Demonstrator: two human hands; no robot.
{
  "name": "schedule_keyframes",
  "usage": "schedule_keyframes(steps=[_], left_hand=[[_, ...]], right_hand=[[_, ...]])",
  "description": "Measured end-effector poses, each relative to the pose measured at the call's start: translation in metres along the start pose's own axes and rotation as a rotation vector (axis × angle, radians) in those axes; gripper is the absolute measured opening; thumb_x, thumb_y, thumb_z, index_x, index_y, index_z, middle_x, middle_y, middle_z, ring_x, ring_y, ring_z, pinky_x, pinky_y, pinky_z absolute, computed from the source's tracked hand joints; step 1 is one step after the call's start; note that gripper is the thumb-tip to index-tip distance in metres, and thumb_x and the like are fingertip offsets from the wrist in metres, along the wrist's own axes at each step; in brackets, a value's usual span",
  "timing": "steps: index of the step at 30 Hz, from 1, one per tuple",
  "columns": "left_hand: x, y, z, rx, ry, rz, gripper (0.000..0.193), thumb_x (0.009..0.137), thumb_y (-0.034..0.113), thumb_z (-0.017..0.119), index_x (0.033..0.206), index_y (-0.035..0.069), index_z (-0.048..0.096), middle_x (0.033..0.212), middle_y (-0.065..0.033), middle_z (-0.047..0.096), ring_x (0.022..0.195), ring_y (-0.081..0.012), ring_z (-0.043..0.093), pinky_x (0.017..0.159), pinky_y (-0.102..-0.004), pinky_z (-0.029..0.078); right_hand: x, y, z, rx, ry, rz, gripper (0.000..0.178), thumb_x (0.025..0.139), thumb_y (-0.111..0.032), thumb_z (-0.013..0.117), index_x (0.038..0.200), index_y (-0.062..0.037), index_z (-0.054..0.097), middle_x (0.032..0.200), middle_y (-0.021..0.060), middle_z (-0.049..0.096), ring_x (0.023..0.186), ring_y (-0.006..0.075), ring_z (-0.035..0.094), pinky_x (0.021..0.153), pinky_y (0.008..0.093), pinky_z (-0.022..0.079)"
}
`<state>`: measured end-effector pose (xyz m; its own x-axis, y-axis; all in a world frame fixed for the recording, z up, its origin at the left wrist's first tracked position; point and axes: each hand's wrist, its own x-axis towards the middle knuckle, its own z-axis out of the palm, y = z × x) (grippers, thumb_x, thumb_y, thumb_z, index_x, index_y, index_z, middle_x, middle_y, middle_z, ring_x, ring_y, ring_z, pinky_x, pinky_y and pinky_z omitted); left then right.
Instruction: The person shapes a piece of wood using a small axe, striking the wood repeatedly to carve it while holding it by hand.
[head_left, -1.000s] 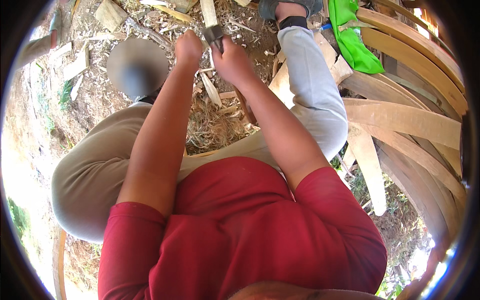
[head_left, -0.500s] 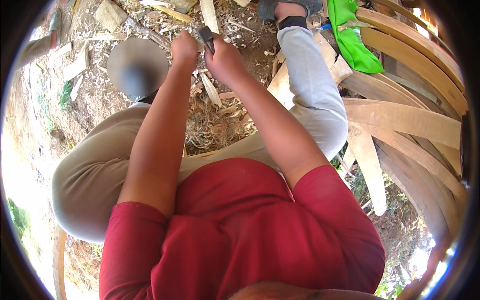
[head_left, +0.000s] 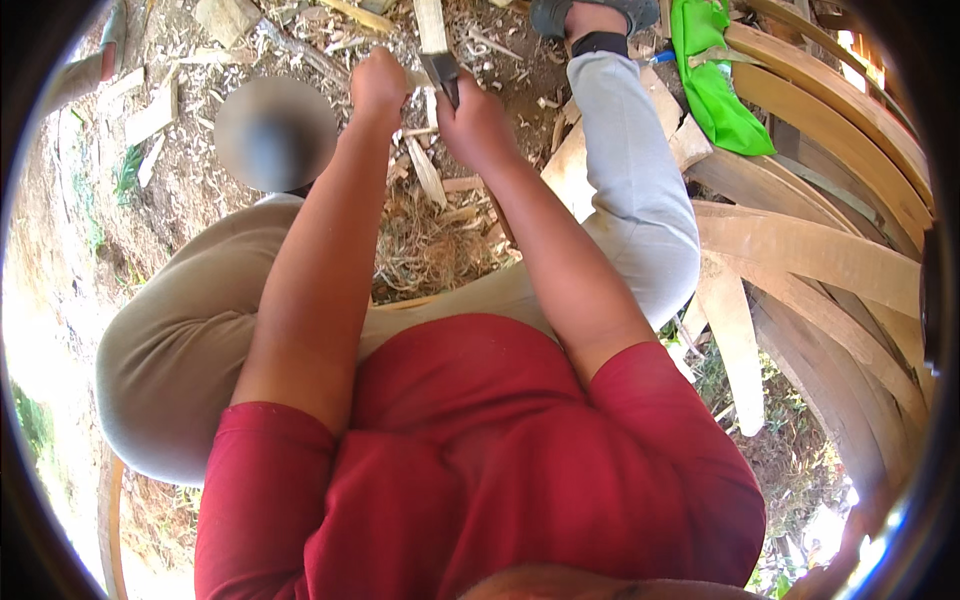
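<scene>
Both hands had drifted left since a moment before: the left hand (head_left: 378, 85) stayed fisted on one end of the dark blade (head_left: 443, 72), the right hand (head_left: 473, 125) gripping beside it, edge drawn along the pale wood strip (head_left: 431, 25) above the shavings-littered ground (head_left: 430, 250).

Pale wooden strip (head_left: 431, 25) upright, dark blade (head_left: 444, 72) across its lower end.

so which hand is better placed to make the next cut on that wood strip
Right, probably. The right hand grips the dark blade against the pale wood strip. The left hand is closed beside it, apparently only steadying the strip.
</scene>
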<state>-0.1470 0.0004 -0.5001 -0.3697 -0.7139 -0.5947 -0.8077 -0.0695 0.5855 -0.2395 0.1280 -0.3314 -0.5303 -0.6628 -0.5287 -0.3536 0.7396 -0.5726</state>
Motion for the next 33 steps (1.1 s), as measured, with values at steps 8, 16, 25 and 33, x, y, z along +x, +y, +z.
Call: schedule_keyframes(steps=[8, 16, 25, 33], left_hand=[[-0.048, 0.087, -0.060, 0.269, -0.079, -0.019, 0.017, 0.091, 0.010, 0.067, 0.098, -0.004, 0.072, 0.093, -0.0217, 0.076, 0.088, -0.0329, 0.078, 0.073, -0.0401, 0.062], [-0.028, 0.044, -0.033, -0.461, -0.027, -0.168, 0.026, 0.099, 0.018, 0.048, 0.103, -0.003, 0.063, 0.088, -0.0176, 0.064, 0.070, -0.0267, 0.067, 0.050, -0.0441, 0.048], [-0.013, 0.039, -0.022, -0.122, 0.003, -0.016, 0.016, 0.091, 0.012, 0.066, 0.091, -0.004, 0.064, 0.081, -0.0175, 0.069, 0.069, -0.0266, 0.067, 0.057, -0.0409, 0.052], [-0.014, 0.043, -0.024, 0.228, -0.084, 0.034, 0.020, 0.094, 0.015, 0.067, 0.106, 0.000, 0.071, 0.105, -0.0236, 0.075, 0.098, -0.0365, 0.076, 0.083, -0.0420, 0.061]], right_hand=[[0.030, 0.009, 0.005, -0.030, -0.013, -0.072, 0.033, 0.102, -0.024, 0.058, 0.130, -0.0056, 0.061, 0.090, 0.0228, 0.073, 0.086, 0.0418, 0.073, 0.076, 0.0520, 0.057], [0.034, -0.002, 0.008, -0.086, -0.087, 0.004, 0.036, 0.104, -0.025, 0.056, 0.134, -0.0038, 0.058, 0.102, 0.0220, 0.075, 0.089, 0.0396, 0.075, 0.078, 0.0515, 0.059], [0.029, -0.006, -0.011, -0.134, 0.005, -0.051, 0.033, 0.105, -0.025, 0.055, 0.129, -0.0039, 0.060, 0.093, 0.0199, 0.074, 0.087, 0.0374, 0.075, 0.077, 0.0513, 0.057], [0.009, 0.012, 0.006, -0.022, 0.042, -0.024, 0.033, 0.102, -0.029, 0.060, 0.123, -0.0042, 0.060, 0.089, 0.0238, 0.073, 0.087, 0.0459, 0.073, 0.075, 0.0551, 0.055]])
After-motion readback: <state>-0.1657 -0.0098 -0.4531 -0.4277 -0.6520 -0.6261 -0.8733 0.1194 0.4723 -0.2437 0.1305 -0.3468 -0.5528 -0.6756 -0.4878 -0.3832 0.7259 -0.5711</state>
